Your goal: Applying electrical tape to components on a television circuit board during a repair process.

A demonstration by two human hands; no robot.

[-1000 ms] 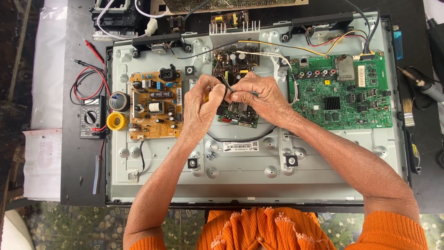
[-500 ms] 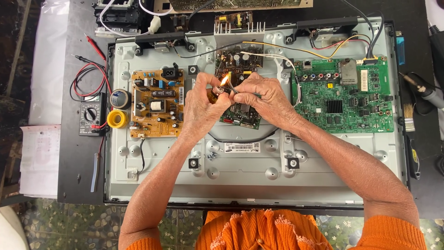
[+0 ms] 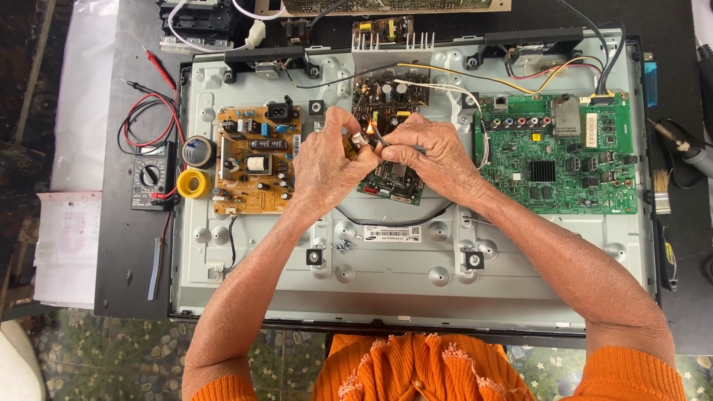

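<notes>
Both hands meet over the middle of the metal chassis (image 3: 520, 282), above the dark circuit board (image 3: 390, 178). Left hand (image 3: 327, 160) closed around a small lighter (image 3: 355, 142), flame lit. Right hand (image 3: 427, 156) pinches a thin item, probably a wire; too small to confirm. Tan power board (image 3: 256, 160) left, green mainboard (image 3: 557, 160) right.

Small lit lighter (image 3: 355, 143), flame up, above dark circuit board (image 3: 391, 182)

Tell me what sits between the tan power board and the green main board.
In the head view, both hands, left hand and right hand, meet over a small dark circuit board between tan board and green board.
</notes>
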